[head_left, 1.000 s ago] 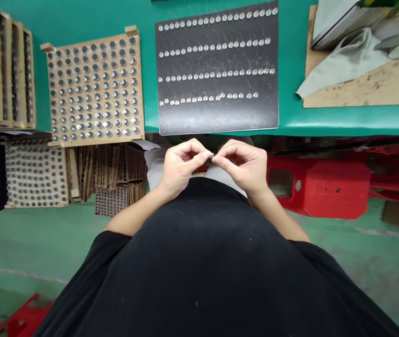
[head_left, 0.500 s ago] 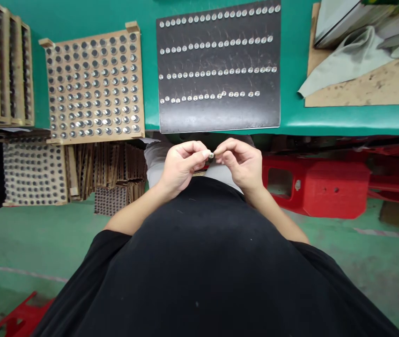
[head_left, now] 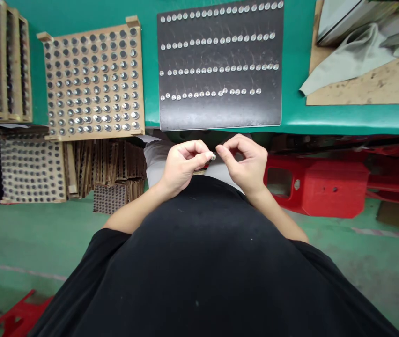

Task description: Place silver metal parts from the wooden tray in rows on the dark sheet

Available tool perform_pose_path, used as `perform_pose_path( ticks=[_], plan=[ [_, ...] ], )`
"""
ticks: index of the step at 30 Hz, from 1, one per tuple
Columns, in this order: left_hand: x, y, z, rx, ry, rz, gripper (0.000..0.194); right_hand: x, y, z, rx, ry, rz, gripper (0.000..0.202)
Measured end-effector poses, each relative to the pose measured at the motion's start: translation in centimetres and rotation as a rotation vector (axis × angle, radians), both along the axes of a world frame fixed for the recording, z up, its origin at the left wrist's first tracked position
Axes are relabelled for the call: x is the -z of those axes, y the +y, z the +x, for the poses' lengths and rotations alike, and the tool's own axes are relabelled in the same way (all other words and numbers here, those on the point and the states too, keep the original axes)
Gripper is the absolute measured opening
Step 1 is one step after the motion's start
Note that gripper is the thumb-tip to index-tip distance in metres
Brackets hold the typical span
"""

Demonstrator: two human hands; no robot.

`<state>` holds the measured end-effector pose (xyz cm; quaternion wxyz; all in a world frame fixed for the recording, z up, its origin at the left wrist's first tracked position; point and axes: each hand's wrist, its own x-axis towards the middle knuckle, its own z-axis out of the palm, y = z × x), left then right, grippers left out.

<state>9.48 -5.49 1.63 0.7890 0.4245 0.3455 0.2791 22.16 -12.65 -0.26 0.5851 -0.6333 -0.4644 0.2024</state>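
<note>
head cam, the only view: your left hand (head_left: 181, 166) is pinching a small metal disc (head_left: 213, 157) between thumb and finger, so it's up in the air over your lap, between the table's near edge and your black shirt (head_left: 199, 248). your right hand (head_left: 245, 164) is just beside it, thumb and index curled in close to each other. can't tell if there's something tiny between those tips, but i see a sliver of gap to the disc.

handling-wise i'd bet it's light, hard and a bit slick, so easy to drop rather than easy to break. i'd take it by the rim with just the fingertips, face left showing. if thin wire hangs off it, that'd be the delicate bit, but it's too small to make out here.

edges: the black board (head_left: 220, 112) sits right along the near edge of the green table (head_left: 326, 119), four rows of similar discs (head_left: 192, 95) on it, so watch your knuckles coming up over that lip. the peg tray (head_left: 132, 21) is left of the board, well apart from your fingers. most of your elbow room looks to be sideways, with the red stool (head_left: 347, 187) off to your right.
</note>
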Motion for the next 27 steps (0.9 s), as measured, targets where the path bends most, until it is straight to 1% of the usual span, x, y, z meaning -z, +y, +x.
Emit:
perform_pose_path(
  ticks=[3,5,7,9,11,13,15,16,18,20,21,23,25,27],
  plan=[
    [0.4,-0.1,0.0,-0.013,-0.015,0.005,0.032,0.8,0.1,0.1,0.008,0.082,-0.108,0.036],
    [0.5,0.0,-0.1,-0.024,-0.012,0.037,0.031,1.0,0.1,0.1,-0.004,0.149,-0.142,0.042],
    [0.5,0.3,-0.4,-0.023,0.009,0.101,0.030,1.1,0.0,0.2,-0.012,0.201,-0.146,0.048],
    [0.2,1.4,-1.0,0.022,0.052,0.197,0.030,1.0,-0.3,0.4,-0.020,0.220,-0.157,0.052],
    [-0.2,3.6,-1.9,0.084,0.127,0.312,0.027,1.2,-0.5,0.8,-0.031,0.185,-0.185,0.051],
    [-0.6,7.0,-3.0,0.078,0.236,0.437,0.020,1.6,-0.7,1.2,-0.056,0.122,-0.201,0.048],
    [-1.0,11.1,-4.3,-0.031,0.381,0.545,0.012,2.1,-0.8,1.4,-0.099,0.059,-0.188,0.045],
    [-1.2,13.2,-4.9,-0.104,0.465,0.582,0.012,2.3,-0.9,1.5,-0.117,0.031,-0.175,0.042],
    [-1.2,17.2,-5.9,-0.254,0.639,0.625,0.018,2.8,-1.0,1.5,-0.150,-0.013,-0.149,0.032],
    [-0.9,20.3,-6.3,-0.323,0.760,0.668,0.022,3.2,-1.2,1.4,-0.169,-0.038,-0.119,0.024],
    [-0.7,21.5,-6.3,-0.330,0.804,0.686,0.024,3.3,-1.3,1.4,-0.179,-0.047,-0.107,0.023],
    [-0.2,23.1,-5.9,-0.309,0.884,0.722,0.027,3.4,-1.3,1.5,-0.188,-0.078,-0.080,0.026],
    [0.0,24.0,-5.3,-0.273,0.977,0.758,0.028,3.2,-1.2,1.6,-0.175,-0.138,-0.027,0.028],
    [-0.1,24.3,-4.6,-0.278,1.050,0.802,0.030,2.7,-1.0,1.8,-0.153,-0.196,0.059,0.019]
  ],
)
